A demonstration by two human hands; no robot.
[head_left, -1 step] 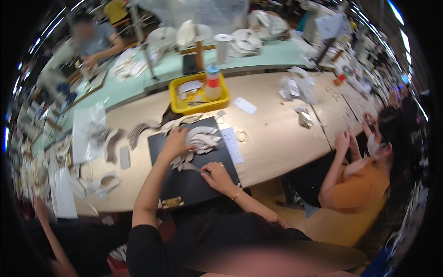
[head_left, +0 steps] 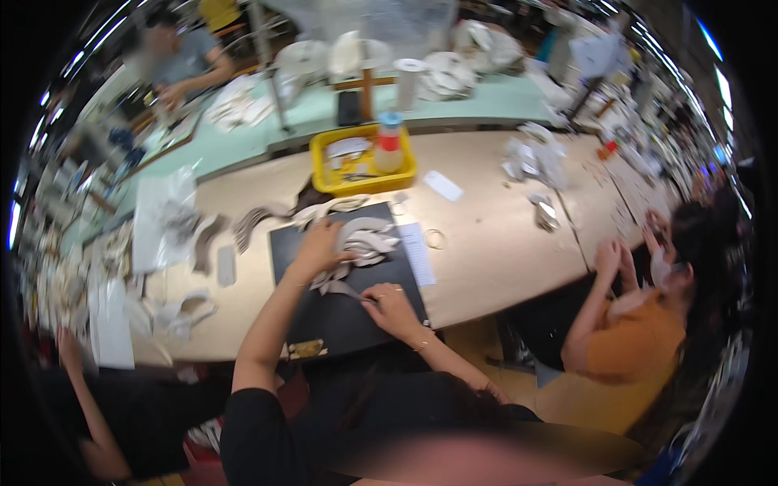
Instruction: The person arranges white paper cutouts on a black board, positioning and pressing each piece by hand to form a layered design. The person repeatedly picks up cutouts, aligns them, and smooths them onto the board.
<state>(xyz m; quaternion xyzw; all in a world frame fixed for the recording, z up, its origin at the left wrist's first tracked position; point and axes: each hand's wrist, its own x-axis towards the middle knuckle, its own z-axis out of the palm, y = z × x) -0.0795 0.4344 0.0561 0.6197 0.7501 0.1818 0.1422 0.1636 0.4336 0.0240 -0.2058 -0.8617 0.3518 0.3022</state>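
Note:
A pile of curved grey and off-white fabric pieces (head_left: 370, 240) lies on a black board (head_left: 320, 318) in front of me. My left hand (head_left: 318, 245) bends over the left side of this pile, fingers closed on pieces there; its fingertips are partly hidden. Below it, a grey fabric strip (head_left: 339, 287) runs toward my right hand (head_left: 391, 309). Thumb and fingers of my right hand pinch the strip's right end, low over the board. More curved pieces (head_left: 258, 223) lie just beyond the board's far left corner.
A yellow basket (head_left: 318, 180) holding a bottle (head_left: 389, 146) and scissors stands beyond the board. A printed sheet (head_left: 418, 255) lies right of it. Plastic bags (head_left: 166, 211) lie to the left. One co-worker in orange (head_left: 636, 340) sits at right; another works far left.
The whole view has shifted slightly, so the table sits a little further right. Both hands keep nearly the same places over the fabric.

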